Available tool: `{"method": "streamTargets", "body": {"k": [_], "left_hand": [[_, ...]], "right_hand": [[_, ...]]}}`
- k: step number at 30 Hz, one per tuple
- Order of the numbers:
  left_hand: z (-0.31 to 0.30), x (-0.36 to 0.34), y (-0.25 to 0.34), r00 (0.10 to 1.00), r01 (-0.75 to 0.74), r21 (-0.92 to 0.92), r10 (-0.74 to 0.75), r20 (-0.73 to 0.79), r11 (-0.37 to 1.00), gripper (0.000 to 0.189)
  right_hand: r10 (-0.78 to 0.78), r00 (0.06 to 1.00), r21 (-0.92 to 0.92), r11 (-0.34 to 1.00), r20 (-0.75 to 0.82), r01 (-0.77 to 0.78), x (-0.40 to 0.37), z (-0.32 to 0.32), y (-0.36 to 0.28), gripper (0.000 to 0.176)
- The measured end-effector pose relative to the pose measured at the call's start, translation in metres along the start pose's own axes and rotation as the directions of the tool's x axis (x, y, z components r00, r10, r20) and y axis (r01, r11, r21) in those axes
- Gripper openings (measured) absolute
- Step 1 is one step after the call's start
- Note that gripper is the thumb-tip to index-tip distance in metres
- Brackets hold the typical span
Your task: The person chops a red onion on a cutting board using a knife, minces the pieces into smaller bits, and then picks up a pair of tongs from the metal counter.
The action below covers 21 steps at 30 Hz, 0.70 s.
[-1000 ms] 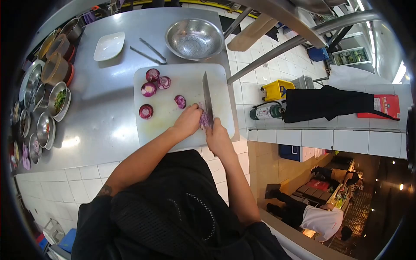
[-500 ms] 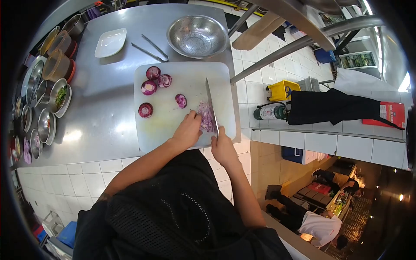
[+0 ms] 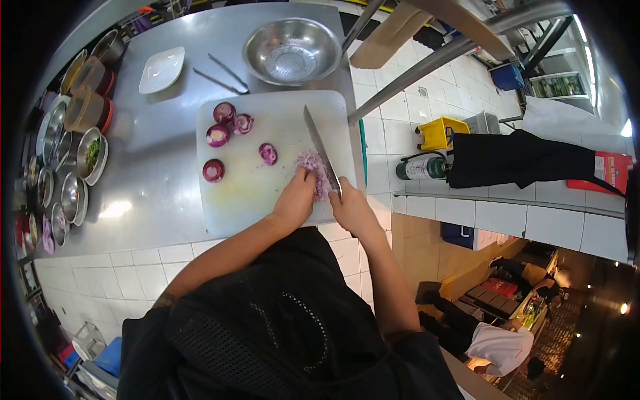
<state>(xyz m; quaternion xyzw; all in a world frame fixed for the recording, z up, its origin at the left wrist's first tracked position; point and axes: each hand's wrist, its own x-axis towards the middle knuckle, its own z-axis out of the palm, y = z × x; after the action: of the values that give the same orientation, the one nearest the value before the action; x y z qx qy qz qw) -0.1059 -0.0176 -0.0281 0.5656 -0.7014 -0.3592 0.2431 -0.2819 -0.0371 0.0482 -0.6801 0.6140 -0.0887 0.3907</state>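
Observation:
My right hand (image 3: 350,208) is wrapped round the handle of a long knife (image 3: 321,143), its blade pointing away from me over the white cutting board (image 3: 247,200). Chopped red onion (image 3: 311,162) lies just left of the blade. My left hand (image 3: 296,195) has its fingers bent together at the chopped onion; whether they pinch a piece is hidden. One onion piece (image 3: 268,154) lies left of the pile. Several peeled red onions (image 3: 217,135) sit along the board's left side, one (image 3: 213,171) apart from the others.
Behind the board are a metal colander (image 3: 293,53), tongs (image 3: 223,75) and a white dish (image 3: 162,70). Bowls and tubs (image 3: 88,110) line the steel table's left edge. A metal post (image 3: 407,80) rises at the right. Two people (image 3: 493,340) are farther off, lower right.
The view has shifted slightly, so the board and table appear farther left. The knife blade is tilted more to the left, and my left hand stays by the chopped onion.

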Motion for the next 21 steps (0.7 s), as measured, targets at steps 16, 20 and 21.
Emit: {"method": "streamTargets", "body": {"k": [16,20,21], "left_hand": [[-0.04,0.029,-0.011,0.973,-0.107,-0.078,0.088,-0.212,0.991,0.023],[-0.036,0.025,-0.019,0.97,-0.155,-0.022,0.148,-0.19,0.988,0.017],[-0.039,0.026,-0.021,0.968,-0.146,-0.037,0.135,-0.211,0.989,0.015]], "right_hand": [[-0.026,0.994,0.024,0.999,-0.103,0.029,-0.021,0.029,-0.001,0.025],[-0.061,0.987,0.007,0.998,-0.15,0.063,0.015,0.038,0.0,0.024],[-0.061,0.984,0.009,0.998,-0.169,0.064,0.008,0.022,-0.017,0.024]]}}
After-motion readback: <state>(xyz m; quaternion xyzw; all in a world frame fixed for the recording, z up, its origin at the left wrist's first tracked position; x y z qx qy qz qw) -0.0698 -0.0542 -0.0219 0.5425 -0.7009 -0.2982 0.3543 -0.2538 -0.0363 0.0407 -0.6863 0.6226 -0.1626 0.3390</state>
